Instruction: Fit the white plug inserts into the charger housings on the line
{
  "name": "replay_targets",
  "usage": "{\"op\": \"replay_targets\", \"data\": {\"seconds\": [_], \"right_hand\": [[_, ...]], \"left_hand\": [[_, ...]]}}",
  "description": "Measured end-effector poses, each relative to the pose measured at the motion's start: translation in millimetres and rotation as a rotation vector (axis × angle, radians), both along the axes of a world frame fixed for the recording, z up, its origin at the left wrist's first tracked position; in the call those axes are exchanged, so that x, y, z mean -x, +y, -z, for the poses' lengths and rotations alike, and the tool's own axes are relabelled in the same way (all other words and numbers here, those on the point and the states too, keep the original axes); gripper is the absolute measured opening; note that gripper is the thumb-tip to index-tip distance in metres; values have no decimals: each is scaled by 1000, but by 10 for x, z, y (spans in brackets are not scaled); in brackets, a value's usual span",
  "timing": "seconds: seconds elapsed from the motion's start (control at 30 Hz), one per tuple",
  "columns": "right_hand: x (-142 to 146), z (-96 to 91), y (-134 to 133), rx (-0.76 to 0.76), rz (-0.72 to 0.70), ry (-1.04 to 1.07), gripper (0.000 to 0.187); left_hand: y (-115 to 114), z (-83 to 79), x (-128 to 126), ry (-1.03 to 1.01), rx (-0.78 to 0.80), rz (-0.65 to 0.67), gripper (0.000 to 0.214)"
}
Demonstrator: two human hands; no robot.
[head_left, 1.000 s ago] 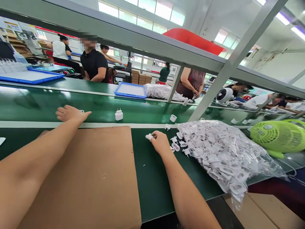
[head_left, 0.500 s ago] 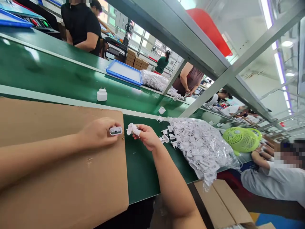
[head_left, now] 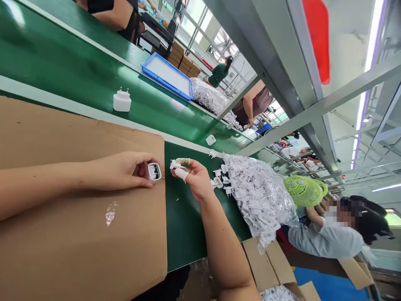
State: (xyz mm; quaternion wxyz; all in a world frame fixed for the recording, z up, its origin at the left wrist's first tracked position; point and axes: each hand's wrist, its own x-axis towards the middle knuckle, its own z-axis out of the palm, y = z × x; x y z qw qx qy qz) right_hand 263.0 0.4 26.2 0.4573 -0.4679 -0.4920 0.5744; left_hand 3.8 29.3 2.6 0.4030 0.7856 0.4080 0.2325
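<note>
Left hand (head_left: 133,170) pinches a housing (head_left: 154,172), open end facing the camera, opening's long axis roughly upright. Right hand (head_left: 199,179), left of the bag (head_left: 258,190), pinches a cap (head_left: 174,165).

I am in a factory: before me runs a long green bench (head_left: 84,83), at right lies a transparent plastic bag (head_left: 287,211) of many white plug parts (head_left: 250,188), and on the far side are stacked brown cardboard boxes (head_left: 184,63).
</note>
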Motion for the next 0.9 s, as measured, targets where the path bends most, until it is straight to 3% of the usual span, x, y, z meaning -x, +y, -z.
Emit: {"op": "replay_targets", "data": {"seconds": [0.13,0.23,0.3,0.4,0.47,0.53,0.67,0.9], "right_hand": [[-8,24,-34,-283,68,-242,22],[-66,16,-66,-482,165,-513,35],[-114,18,-71,-491,181,-615,37],[-162,72,-34,-400,72,-728,22],[-161,122,5,-332,-4,-761,19],[-125,146,20,-345,6,-732,20],[44,86,-95,-618,139,-655,22],[262,69,-264,-865,10,-867,33]], "left_hand": [[38,76,-73,45,-125,-32,46],[2,115,-88,-1,-216,-31,42],[-37,121,-76,-20,-313,1,40],[-87,106,-77,-42,-419,29,37],[-99,100,-102,-52,-399,15,37],[-90,108,-136,-48,-317,-9,38],[-54,135,-181,-27,-187,-28,39],[-48,121,-185,-55,-175,-16,39]]}}
